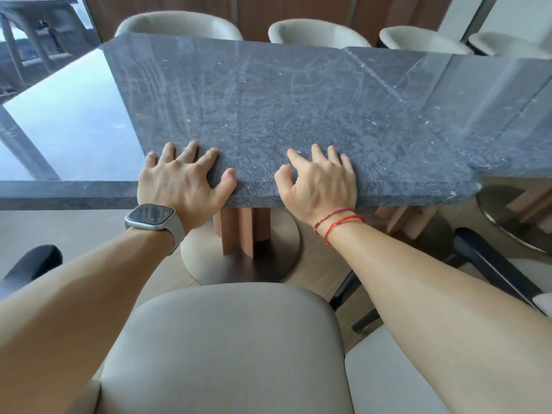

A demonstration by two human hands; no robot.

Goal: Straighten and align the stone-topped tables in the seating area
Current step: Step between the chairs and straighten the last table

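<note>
**DESK:** What goes under this one?

**OPERATOR:** Both my hands are planted on the near edge of the rough grey stone tabletop [298, 115]. It belongs to the middle table, straight ahead of me. A glossy light-reflecting tabletop [59, 121] lies on its left and a blurred grey stone tabletop [513, 121] on its right. My left hand [182, 177] and right hand [319, 180] are unclenched, with fingers spread and arched. The tips press down on the slab and the thumbs lie on top by the rim. Nothing is wrapped or pinched.

**DESK:** How will it handle?

**OPERATOR:** Heavy and rigid, I'd judge. It is a thick slab on a single terracotta fluted pedestal [242, 231] with a round brushed-metal foot [283, 255]. The surface looks matte, so my palms should not slide, but pressing from above gives little steering. I would hook my fingers under the near rim, hands wide apart, and pivot the table slowly on its foot. The corners are notched, and stone meeting stone on the right could chip.

**DESK:** Anything in the way?

**OPERATOR:** A beige upholstered chair [224, 339] stands between me and the table, so I am reaching over it.
</note>
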